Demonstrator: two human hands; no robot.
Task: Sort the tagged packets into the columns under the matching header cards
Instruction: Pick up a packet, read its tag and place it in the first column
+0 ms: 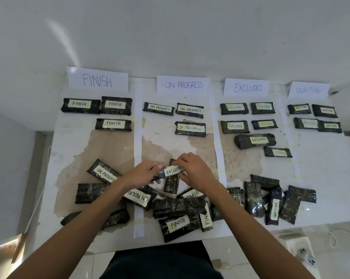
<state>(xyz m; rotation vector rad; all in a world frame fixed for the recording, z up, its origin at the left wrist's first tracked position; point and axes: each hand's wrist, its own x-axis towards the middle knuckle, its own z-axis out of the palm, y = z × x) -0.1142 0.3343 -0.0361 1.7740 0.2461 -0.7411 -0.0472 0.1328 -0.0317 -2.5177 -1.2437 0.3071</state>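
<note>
Both hands, left hand (145, 171) and right hand (194, 171), pinch opposite ends of one EXCLUDED packet (171, 171). Best practice: carry it flat to the EXCLUDED header card (247, 88) column and lay it tag-up below the lowest packet (278, 152).

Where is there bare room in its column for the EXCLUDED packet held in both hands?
Bare table lies in the EXCLUDED column, between the lowest sorted packet and the unsorted heap, right of the paper strip. The held packet would likely fit there. The near edge is crowded with overlapping packets, and the rows under the EXCLUDED card are filled.
</note>
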